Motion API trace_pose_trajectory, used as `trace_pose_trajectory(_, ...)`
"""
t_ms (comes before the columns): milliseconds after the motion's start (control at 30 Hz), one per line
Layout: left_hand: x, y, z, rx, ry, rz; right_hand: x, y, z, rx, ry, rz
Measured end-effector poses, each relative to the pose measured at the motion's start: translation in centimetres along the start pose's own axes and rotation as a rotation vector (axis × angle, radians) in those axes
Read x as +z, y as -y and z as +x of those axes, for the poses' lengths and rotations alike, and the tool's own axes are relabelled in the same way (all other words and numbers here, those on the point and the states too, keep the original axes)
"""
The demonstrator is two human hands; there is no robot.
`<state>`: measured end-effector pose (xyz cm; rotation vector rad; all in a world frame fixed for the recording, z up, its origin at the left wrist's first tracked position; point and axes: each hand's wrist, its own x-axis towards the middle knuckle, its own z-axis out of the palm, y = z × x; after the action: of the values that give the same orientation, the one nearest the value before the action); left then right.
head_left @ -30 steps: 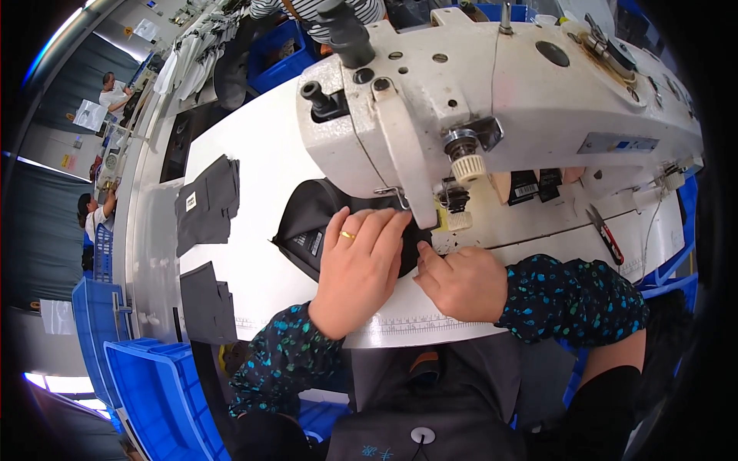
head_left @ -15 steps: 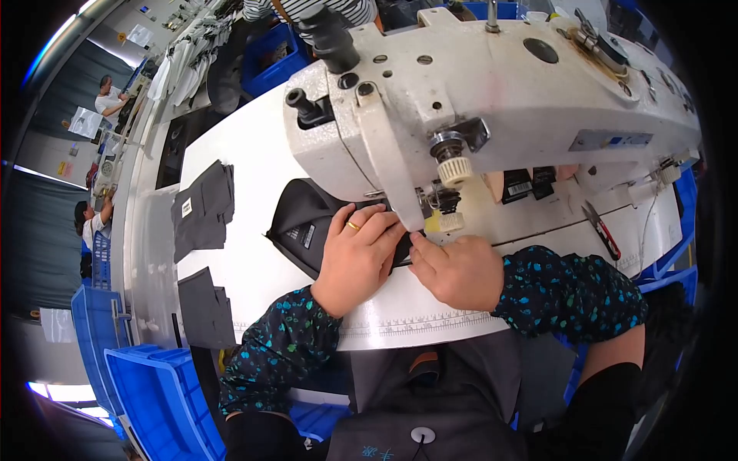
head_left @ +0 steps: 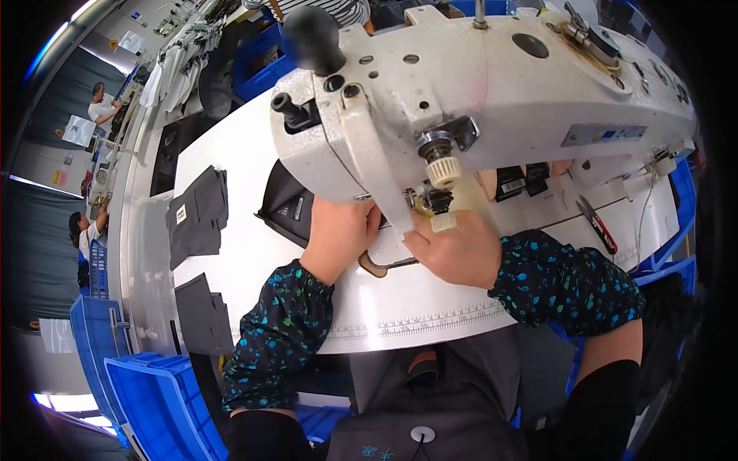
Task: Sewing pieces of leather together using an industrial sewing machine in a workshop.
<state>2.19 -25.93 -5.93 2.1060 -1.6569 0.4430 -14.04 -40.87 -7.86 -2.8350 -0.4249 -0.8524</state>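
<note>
**Both hands press dark fabric under the head of a white sewing machine**

The left hand (head_left: 338, 234) lies palm down on a black fabric piece (head_left: 288, 206) that sits on the white sewing table (head_left: 246, 253), just left of the needle area. Its fingers are flat and spread over the cloth, pressing rather than gripping; the fingertips are hidden behind the machine's head. The right hand (head_left: 453, 250) rests just beside it, on the right of the needle area, loosely curled with the thumb pointing toward the presser foot (head_left: 438, 203); whether it pinches anything I cannot tell, since the machine covers the fingertips. Between the two hands a small tan curved piece (head_left: 374, 265) lies on the table, close to the front edge.

The large off-white industrial sewing machine (head_left: 492, 92) spans the table's back part, arching over both hands. Near the left edge of the table lie two stacks of dark grey cut fabric pieces (head_left: 197, 215), one behind the other. Toward the right edge a small red-handled thread snip (head_left: 598, 227) lies on the surface. A printed ruler strip (head_left: 415, 326) runs along the table's front edge. Blue plastic bins (head_left: 146, 399) stand beyond the front left corner.
</note>
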Motion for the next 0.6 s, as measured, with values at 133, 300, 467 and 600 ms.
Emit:
trace_pose_trajectory(133,0.1,0.0,0.0,-0.028,0.030,0.039,0.1,-0.1,-0.1,-0.001,0.014,0.026)
trace_pose_trajectory(300,-0.4,2.1,-0.8,-0.130,-0.035,0.095,-0.1,-0.3,-0.3,0.010,0.019,0.029)
trace_pose_trajectory(467,-5.0,12.1,-2.5,-0.588,-0.259,0.105,-1.4,0.1,-0.1,-0.001,0.215,-0.024)
trace_pose_trajectory(600,-5.3,11.8,-3.5,-0.632,0.097,0.120,-0.5,-0.4,-0.4,0.000,0.210,-0.029)
